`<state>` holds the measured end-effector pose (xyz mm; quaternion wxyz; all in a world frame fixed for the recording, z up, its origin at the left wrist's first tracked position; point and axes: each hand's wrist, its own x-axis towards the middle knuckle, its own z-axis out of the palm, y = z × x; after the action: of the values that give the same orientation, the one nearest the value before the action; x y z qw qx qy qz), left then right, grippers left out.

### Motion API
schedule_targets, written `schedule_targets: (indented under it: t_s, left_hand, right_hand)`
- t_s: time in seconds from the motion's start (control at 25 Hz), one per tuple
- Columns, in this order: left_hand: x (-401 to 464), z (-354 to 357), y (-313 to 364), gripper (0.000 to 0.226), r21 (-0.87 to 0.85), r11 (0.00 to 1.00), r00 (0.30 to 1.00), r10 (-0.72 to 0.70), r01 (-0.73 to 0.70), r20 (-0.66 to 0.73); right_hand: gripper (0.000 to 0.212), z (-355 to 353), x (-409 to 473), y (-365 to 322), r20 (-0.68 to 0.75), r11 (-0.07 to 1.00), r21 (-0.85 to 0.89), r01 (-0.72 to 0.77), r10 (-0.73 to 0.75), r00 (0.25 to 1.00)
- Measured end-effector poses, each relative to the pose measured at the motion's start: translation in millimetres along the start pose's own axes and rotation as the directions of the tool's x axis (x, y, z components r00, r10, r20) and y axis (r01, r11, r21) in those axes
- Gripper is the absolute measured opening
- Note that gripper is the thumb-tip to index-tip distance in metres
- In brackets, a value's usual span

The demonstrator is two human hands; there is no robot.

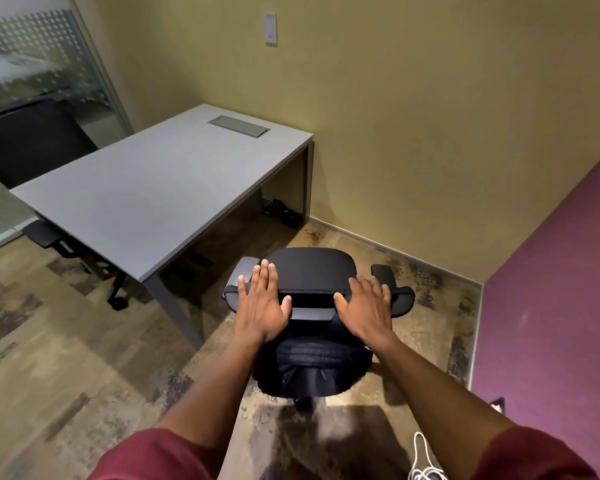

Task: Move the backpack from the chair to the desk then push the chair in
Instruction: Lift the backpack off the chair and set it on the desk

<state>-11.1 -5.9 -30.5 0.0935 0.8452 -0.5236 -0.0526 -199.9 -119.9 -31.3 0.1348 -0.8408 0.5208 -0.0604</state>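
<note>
Black chair [310, 271] beside grey desk [146, 195]; both hands' grip open, flat above backpack [312, 368].

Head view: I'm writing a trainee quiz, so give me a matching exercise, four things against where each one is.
Things:
1 backpack
2 desk
3 white cable
4 wall switch

Places:
A on the yellow wall
B on the chair seat
C on the floor, lower right
D left of the chair

Pairs: 1-B, 2-D, 3-C, 4-A.
</note>
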Motion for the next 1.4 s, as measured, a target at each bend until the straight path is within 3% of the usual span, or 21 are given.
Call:
schedule_targets:
  t_s: [0.24,0.36,0.48,0.6,0.72,0.96,1.12,1.24,1.4]
  left_hand:
    - [13.7,-7.2,2.7,0.072,-0.083,0.963,0.967,-0.251,0.255,0.054]
    - [17.8,-11.8,-3.2,0.08,-0.162,0.902,0.916,-0.393,0.401,0.083]
    - [17.2,-11.6,-14.2,0.08,-0.314,0.83,0.884,-0.463,0.461,0.074]
    - [9.8,-6.6,-31.2,0.076,-0.49,0.71,0.834,-0.548,0.505,0.064]
    - [-0.1,0.1,-48.7,0.071,-0.633,0.514,0.729,-0.675,0.579,0.118]
    - [-10.7,7.7,-54.5,0.076,-0.816,0.244,0.633,-0.752,0.524,0.182]
    - [-33.4,20.4,-45.8,0.075,-0.893,-0.003,0.512,-0.818,0.451,0.262]
    - [-43.8,27.1,-47.0,0.072,-0.873,-0.045,0.455,-0.84,0.486,0.297]
    - [-47.8,34.2,-42.6,0.062,-0.856,-0.053,0.481,-0.808,0.515,0.34]
  right_hand:
    - [0.063,-7.7,8.8,-0.7,0.043,0.99,0.048,-0.135,0.133,0.99]
    - [0.059,-11.7,11.6,-0.9,0.066,0.975,0.064,-0.215,0.21,0.975]
    - [0.055,-13.5,13.3,-0.8,0.069,0.962,0.062,-0.264,0.26,0.963]
    - [0.06,-13.3,13.5,-1.9,0.045,0.951,0.068,-0.303,0.3,0.953]
    - [0.065,-10.0,11.3,-0.7,-0.014,0.932,0.111,-0.346,0.35,0.937]
    - [0.075,-12.4,7.4,2.5,-0.078,0.877,0.286,-0.387,0.424,0.902]
    - [0.078,-13.2,4.5,3.5,-0.122,0.853,0.312,-0.418,0.472,0.873]
    - [0.079,-13.1,6.2,-0.7,-0.085,0.859,0.209,-0.468,0.493,0.866]
    - [0.065,-26.4,17.2,-1.1,0.032,0.877,-0.064,-0.476,0.479,0.877]
